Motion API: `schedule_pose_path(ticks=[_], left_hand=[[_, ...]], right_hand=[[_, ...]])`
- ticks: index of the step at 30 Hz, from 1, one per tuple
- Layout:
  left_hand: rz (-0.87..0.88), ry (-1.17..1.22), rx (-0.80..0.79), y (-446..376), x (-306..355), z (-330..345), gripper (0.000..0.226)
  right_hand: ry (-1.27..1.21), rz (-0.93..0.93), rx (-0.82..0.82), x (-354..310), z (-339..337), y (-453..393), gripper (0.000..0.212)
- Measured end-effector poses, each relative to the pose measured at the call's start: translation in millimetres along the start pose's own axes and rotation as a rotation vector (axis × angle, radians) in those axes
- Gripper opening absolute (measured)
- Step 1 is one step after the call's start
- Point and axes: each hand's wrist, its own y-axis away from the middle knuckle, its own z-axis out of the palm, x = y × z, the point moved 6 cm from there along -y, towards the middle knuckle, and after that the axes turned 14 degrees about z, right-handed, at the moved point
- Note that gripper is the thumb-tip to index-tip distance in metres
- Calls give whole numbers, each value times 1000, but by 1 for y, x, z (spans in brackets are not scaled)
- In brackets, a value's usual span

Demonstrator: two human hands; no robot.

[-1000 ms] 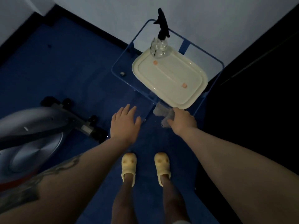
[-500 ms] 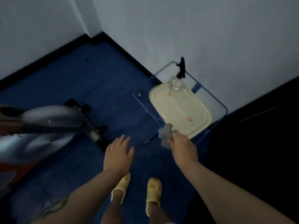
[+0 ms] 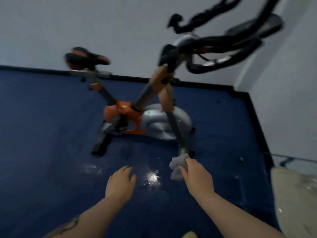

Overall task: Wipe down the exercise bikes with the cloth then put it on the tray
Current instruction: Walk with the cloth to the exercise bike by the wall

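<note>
An orange and grey exercise bike [image 3: 137,115] stands on the blue floor ahead, blurred, with a black saddle [image 3: 86,58] at left and black handlebars [image 3: 217,45] at upper right. My right hand [image 3: 197,176] is shut on a crumpled pale cloth [image 3: 177,166], held low in front of the bike's front foot. My left hand [image 3: 121,182] hovers beside it, fingers apart and holding nothing. The cream tray [image 3: 296,200] shows only partly at the right edge.
White walls with a black skirting board [image 3: 202,84] close the room behind and to the right. The clear blue-edged table [image 3: 291,159] under the tray sits at the right. A light glares off the blue floor [image 3: 152,177] between my hands.
The view has swung left from the tray and table to the bike. The tray has slid to the right edge. My right hand keeps hold of the cloth; my left hand stays open.
</note>
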Motion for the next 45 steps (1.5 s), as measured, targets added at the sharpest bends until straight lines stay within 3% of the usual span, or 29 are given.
schedule_pose_path(ticks=[7,9,11,18,25,36,45], left_hand=[[-275,122,170,106,-185,-58,47],[-279,127,187,111,-200,-72,48],[-359,149,234,153,-292,-101,48],[-355,162,273,149,-368,-147,47],[-358,193,279,78,-447,-193,47],[-399,183,324,-71,-589,-326,43],[-351,116,210,-178,-730,-421,49]], right_hand=[[98,-322,-50,-205,61,38,22],[94,-320,-72,-228,68,49,22],[126,-455,-106,-332,122,85,22],[47,-544,-208,-447,157,116,18],[89,-585,-174,-555,190,54,18],[158,-569,-221,-731,249,-103,20],[196,-500,-212,-881,300,-191,21]])
